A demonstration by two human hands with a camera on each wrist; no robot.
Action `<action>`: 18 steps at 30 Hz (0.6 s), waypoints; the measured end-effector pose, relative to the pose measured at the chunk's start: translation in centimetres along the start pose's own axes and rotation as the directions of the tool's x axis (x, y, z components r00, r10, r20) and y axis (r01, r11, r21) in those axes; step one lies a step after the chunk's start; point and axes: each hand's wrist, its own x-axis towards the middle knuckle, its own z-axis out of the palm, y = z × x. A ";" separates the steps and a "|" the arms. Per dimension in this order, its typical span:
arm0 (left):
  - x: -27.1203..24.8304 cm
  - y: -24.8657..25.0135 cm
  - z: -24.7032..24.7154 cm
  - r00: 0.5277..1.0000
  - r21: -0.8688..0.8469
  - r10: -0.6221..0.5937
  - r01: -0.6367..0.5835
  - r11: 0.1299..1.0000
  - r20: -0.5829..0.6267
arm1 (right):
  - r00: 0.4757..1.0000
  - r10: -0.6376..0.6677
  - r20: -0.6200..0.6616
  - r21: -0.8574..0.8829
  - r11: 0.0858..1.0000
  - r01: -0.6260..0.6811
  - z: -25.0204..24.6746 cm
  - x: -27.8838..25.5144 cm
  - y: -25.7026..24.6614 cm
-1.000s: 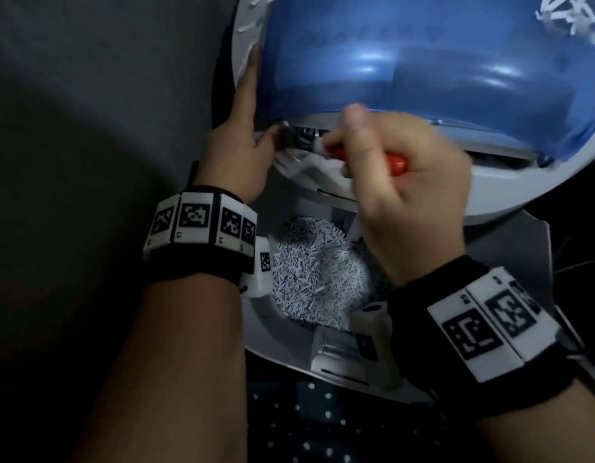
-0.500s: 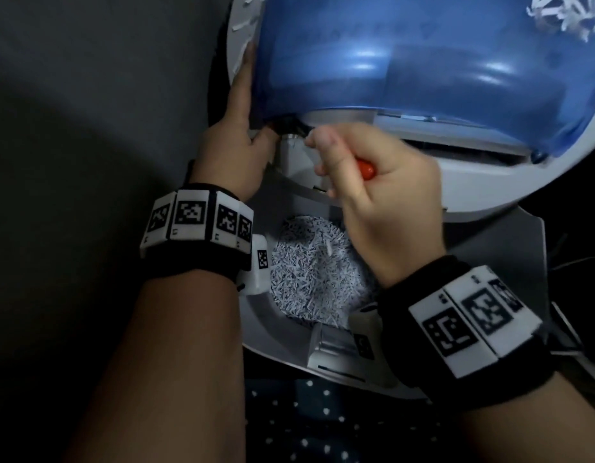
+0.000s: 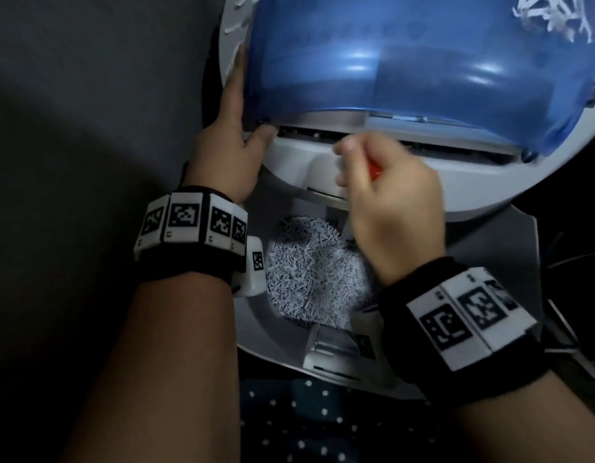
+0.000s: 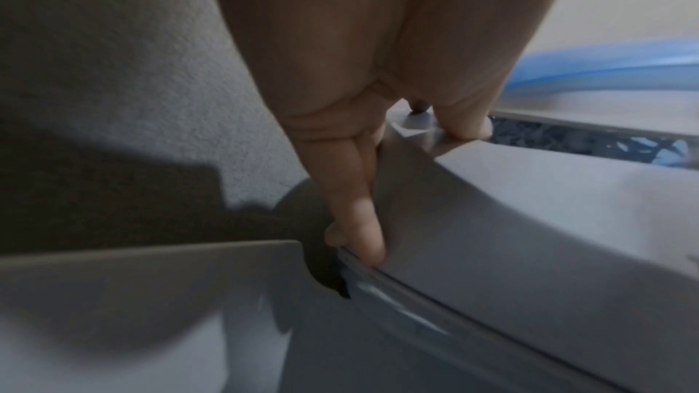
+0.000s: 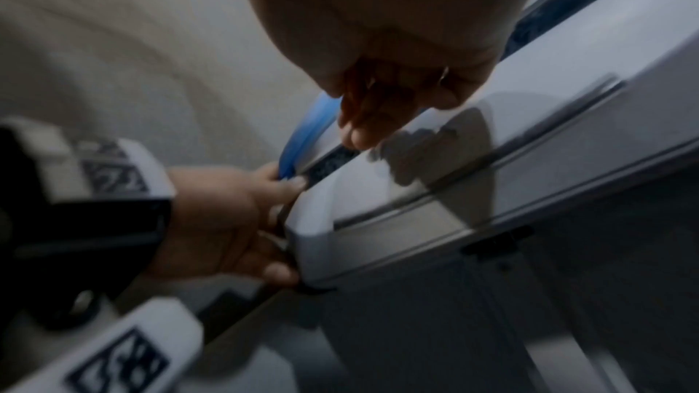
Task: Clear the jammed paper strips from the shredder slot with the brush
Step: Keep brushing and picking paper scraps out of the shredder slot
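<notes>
The shredder head [image 3: 406, 182] is white-grey under a blue see-through cover [image 3: 406, 61]. Its dark slot [image 3: 456, 150] runs along the cover's near edge. My right hand [image 3: 389, 202] grips the brush, of which only a bit of orange handle [image 3: 375, 171] shows; the bristles are hidden and the hand is blurred, just in front of the slot's left part. My left hand [image 3: 229, 138] holds the head's left end, thumb [image 4: 469, 127] by the slot's end [image 4: 590, 139], fingers [image 4: 359, 220] down the side. In the right wrist view my right fingertips [image 5: 363, 130] hover over the slot [image 5: 332, 160].
A pile of shredded paper [image 3: 309, 272] lies in the open bin [image 3: 256, 329] below the head, between my wrists. Loose paper strips [image 3: 556, 15] lie on the cover at the far right, and a few on the white rim [image 3: 236, 21]. Grey floor lies to the left.
My right hand swept the brush left along the slot toward my left thumb, then drew back a little to the right and toward me. The left hand kept its hold.
</notes>
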 end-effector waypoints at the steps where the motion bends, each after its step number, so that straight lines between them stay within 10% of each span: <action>1: 0.0 -0.1 0.0 1.000 -0.008 0.000 0.000 1.000 -0.001 | 0.997 0.033 -0.073 0.026 0.999 -0.032 -0.5 0.3 0.1; 6: 0.1 -0.1 0.1 1.000 -0.033 0.000 0.000 0.999 0.002 | 0.941 0.045 -0.334 0.202 0.979 0.025 -4.3 0.5 -0.5; 12: 0.0 0.1 0.0 1.000 -0.047 -0.016 0.017 0.999 0.009 | 0.909 0.059 -0.412 -0.001 0.998 -0.065 -6.1 0.4 1.0; 18: -0.1 0.3 -0.1 1.000 -0.047 -0.018 0.019 0.999 0.021 | 1.000 0.010 -0.018 0.015 1.000 -0.010 -2.4 -1.6 1.0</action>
